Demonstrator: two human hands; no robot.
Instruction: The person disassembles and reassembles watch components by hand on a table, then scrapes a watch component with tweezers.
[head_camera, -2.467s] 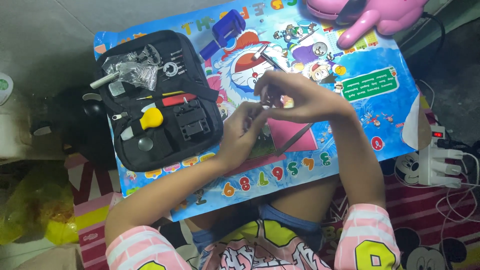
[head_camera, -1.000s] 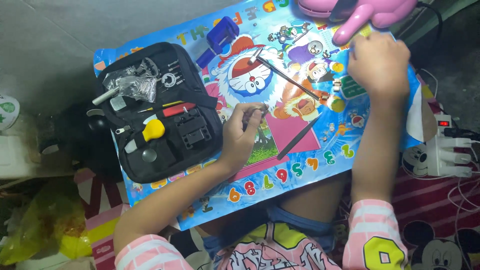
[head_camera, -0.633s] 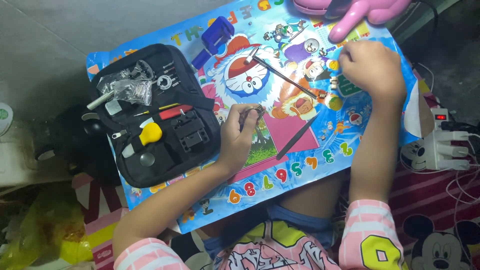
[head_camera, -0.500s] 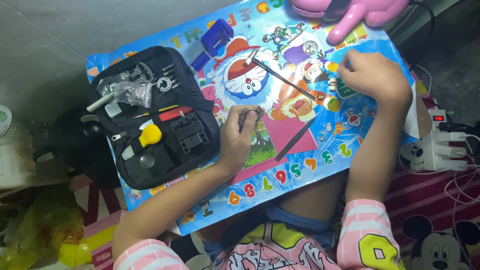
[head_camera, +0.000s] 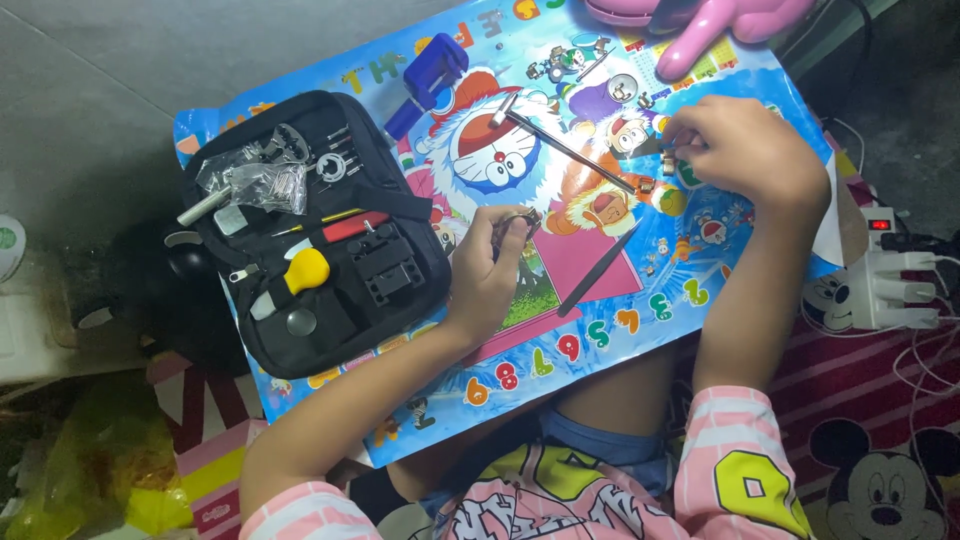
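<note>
Left hand (head_camera: 490, 280) sits at the centre of the colourful cartoon mat (head_camera: 600, 330), grip closed around a small metal watch piece (head_camera: 515, 222) pinched at the fingertips. Right hand (head_camera: 745, 150) is out at two o'clock on the mat, fingers curled down on some tiny part (head_camera: 668, 152) at the fingertips; too small for me to make out, and I cannot tell whether that grip really has hold of it. Between the two hands lies a long thin metal rod (head_camera: 570, 150), slanting from twelve o'clock towards the right hand. Just beside the left hand, at four o'clock from it, dark tweezers (head_camera: 598, 270) lie flat on the mat. Over at nine o'clock, the black tool case (head_camera: 300, 230) is open, with a yellow-handled tool (head_camera: 300, 272) and a red-handled tool (head_camera: 350, 226) inside. A blue holder block (head_camera: 428, 68) stands at eleven o'clock. White power strip (head_camera: 890, 285) at three o'clock, off the mat.
</note>
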